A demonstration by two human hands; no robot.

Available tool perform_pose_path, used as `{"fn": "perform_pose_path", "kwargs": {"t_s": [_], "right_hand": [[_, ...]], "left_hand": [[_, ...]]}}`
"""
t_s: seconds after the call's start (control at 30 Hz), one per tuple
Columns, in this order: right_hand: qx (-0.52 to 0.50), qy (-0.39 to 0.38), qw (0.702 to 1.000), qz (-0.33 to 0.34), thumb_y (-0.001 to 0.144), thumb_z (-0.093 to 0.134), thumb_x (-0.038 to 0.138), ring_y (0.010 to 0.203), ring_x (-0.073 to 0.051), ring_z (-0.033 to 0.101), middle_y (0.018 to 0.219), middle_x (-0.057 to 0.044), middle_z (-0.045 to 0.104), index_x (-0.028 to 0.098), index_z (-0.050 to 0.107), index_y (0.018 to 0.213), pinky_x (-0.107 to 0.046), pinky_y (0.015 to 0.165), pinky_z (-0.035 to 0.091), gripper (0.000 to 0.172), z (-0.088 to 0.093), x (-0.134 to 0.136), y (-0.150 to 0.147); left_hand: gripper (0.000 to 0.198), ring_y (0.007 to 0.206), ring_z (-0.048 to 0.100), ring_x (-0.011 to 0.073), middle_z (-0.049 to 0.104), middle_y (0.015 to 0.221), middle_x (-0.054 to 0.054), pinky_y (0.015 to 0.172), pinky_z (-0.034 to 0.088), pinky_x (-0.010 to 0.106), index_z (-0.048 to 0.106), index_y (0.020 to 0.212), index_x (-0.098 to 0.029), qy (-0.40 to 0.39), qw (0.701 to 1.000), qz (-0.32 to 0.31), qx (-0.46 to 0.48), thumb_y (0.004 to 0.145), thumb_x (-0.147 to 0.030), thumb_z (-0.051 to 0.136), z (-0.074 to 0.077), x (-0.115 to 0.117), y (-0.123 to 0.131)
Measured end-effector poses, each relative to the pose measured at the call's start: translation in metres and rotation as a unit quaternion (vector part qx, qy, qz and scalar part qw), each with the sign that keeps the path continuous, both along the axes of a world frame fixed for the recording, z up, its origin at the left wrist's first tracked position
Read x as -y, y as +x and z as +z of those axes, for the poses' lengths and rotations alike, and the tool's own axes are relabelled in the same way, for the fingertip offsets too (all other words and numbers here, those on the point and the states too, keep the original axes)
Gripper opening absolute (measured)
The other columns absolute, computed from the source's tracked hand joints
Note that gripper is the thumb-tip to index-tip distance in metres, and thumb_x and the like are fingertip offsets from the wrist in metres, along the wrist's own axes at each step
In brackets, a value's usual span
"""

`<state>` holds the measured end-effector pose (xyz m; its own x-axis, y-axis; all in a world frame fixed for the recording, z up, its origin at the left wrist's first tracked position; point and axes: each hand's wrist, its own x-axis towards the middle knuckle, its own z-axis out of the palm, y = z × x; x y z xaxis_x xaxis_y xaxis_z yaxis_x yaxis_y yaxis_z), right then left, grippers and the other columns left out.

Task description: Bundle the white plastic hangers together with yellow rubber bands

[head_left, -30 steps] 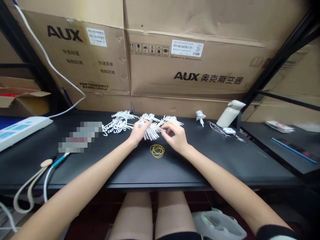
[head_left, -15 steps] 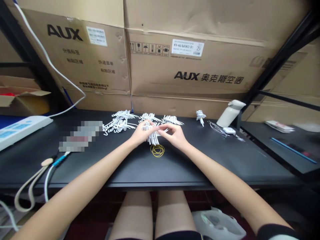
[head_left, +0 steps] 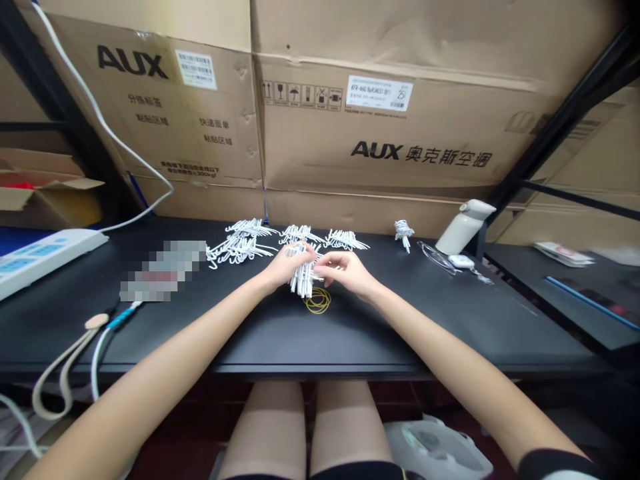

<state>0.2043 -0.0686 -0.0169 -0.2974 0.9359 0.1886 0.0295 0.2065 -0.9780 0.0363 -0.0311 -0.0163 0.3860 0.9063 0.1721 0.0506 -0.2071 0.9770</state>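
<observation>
White hooked sticks now dangle lower — bunched between the hands.

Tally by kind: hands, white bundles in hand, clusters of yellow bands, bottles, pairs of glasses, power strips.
Hands: 2 (left hand, right hand)
White bundle in hand: 1
Cluster of yellow bands: 1 (single bands overlap too much to count)
Bottle: 1
Pair of glasses: 1
Power strip: 1
Total: 7
</observation>
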Motion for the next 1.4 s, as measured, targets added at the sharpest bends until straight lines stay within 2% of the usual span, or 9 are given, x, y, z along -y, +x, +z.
{"fn": "perform_pose_path", "kwargs": {"t_s": [0.17, 0.27, 0.37, 0.53, 0.67, 0.87, 1.0, 1.17, 1.4], "right_hand": [[-0.009, -0.064, 0.991, 0.113, 0.066, 0.076, 0.039, 0.047, -0.004, 0.042, 0.056, 0.006, 0.051, 0.015, 0.059, 0.066, -0.022, 0.052, 0.048, 0.03, 0.0, -0.002, 0.006], [0.028, -0.077, 0.981, 0.176, 0.062, 0.079, 0.034, 0.049, -0.005, 0.046, 0.057, 0.006, 0.051, 0.014, 0.057, 0.064, -0.021, 0.052, 0.047, 0.03, 0.003, -0.001, 0.009], [0.057, -0.072, 0.978, 0.186, 0.059, 0.081, 0.032, 0.053, -0.007, 0.051, 0.059, 0.005, 0.053, 0.014, 0.055, 0.061, -0.02, 0.052, 0.045, 0.033, 0.01, 0.002, 0.01], [0.055, -0.068, 0.977, 0.194, 0.063, 0.079, 0.037, 0.061, -0.008, 0.054, 0.066, 0.003, 0.057, 0.013, 0.059, 0.066, -0.023, 0.062, 0.049, 0.031, 0.016, 0.003, 0.014], [0.036, -0.067, 0.983, 0.167, 0.067, 0.077, 0.039, 0.062, -0.009, 0.056, 0.068, 0.002, 0.059, 0.014, 0.061, 0.069, -0.024, 0.066, 0.051, 0.029, 0.014, -0.001, 0.016], [0.003, -0.023, 0.992, 0.127, 0.069, 0.076, 0.037, 0.065, -0.009, 0.058, 0.07, 0.001, 0.061, 0.015, 0.063, 0.071, -0.026, 0.071, 0.052, 0.025, 0.013, -0.006, 0.018], [0.001, 0.002, 0.992, 0.126, 0.069, 0.076, 0.035, 0.067, -0.01, 0.06, 0.074, 0.0, 0.064, 0.015, 0.064, 0.071, -0.027, 0.072, 0.051, 0.024, 0.012, -0.008, 0.02], [-0.009, 0.014, 0.996, 0.091, 0.067, 0.077, 0.037, 0.053, -0.007, 0.054, 0.069, 0.0, 0.065, 0.015, 0.064, 0.07, -0.023, 0.058, 0.047, 0.026, 0.007, -0.011, 0.02], [-0.047, 0.047, 0.996, -0.064, 0.053, 0.084, 0.041, 0.04, -0.008, 0.05, 0.053, 0.0, 0.061, 0.015, 0.062, 0.062, -0.023, 0.041, 0.039, 0.035, 0.006, -0.01, 0.013]], "left_hand": [[0.015, 0.053, 0.05, 0.0134, 0.058, 0.058, -0.001, 0.053, 0.039, 0.027, 0.062, 0.072, -0.017, -0.023, 0.999, -0.039, 0.002, 0.064, -0.03, 0.062, -0.002, 0.0, 0.001], [0.014, 0.051, 0.049, 0.013, 0.058, 0.056, -0.001, 0.052, 0.038, 0.026, 0.062, 0.07, -0.017, -0.023, 0.998, -0.06, -0.007, 0.062, -0.028, 0.062, -0.002, 0.002, 0.003], [0.013, 0.051, 0.049, 0.0127, 0.058, 0.056, -0.001, 0.052, 0.038, 0.026, 0.063, 0.07, -0.017, -0.01, 0.997, -0.068, -0.023, 0.061, -0.026, 0.061, -0.001, 0.003, 0.002], [0.013, 0.059, 0.052, 0.015, 0.06, 0.061, 0.001, 0.057, 0.04, 0.027, 0.064, 0.066, -0.017, 0.014, 0.997, -0.065, -0.046, 0.061, -0.029, 0.061, 0.0, -0.002, -0.002], [0.016, 0.062, 0.052, 0.0165, 0.06, 0.062, 0.002, 0.06, 0.04, 0.028, 0.064, 0.065, -0.018, 0.016, 0.997, -0.058, -0.053, 0.065, -0.032, 0.058, 0.0, -0.006, -0.003], [0.015, 0.059, 0.047, 0.0149, 0.053, 0.056, -0.001, 0.063, 0.038, 0.029, 0.059, 0.056, -0.018, 0.062, 0.997, 0.004, -0.042, 0.064, -0.03, 0.055, 0.004, -0.009, -0.005], [0.016, 0.062, 0.047, 0.0156, 0.053, 0.058, 0.0, 0.064, 0.037, 0.029, 0.059, 0.055, -0.018, 0.051, 0.997, -0.013, -0.064, 0.064, -0.03, 0.053, 0.009, -0.008, -0.009], [0.017, 0.066, 0.049, 0.0172, 0.056, 0.06, 0.001, 0.066, 0.039, 0.029, 0.059, 0.054, -0.019, 0.039, 0.996, -0.033, -0.077, 0.065, -0.031, 0.052, 0.011, -0.006, -0.011], [0.015, 0.057, 0.044, 0.0156, 0.048, 0.052, -0.002, 0.06, 0.037, 0.029, 0.055, 0.053, -0.019, 0.085, 0.994, 0.034, -0.058, 0.063, -0.029, 0.052, 0.008, -0.013, -0.012]]}}
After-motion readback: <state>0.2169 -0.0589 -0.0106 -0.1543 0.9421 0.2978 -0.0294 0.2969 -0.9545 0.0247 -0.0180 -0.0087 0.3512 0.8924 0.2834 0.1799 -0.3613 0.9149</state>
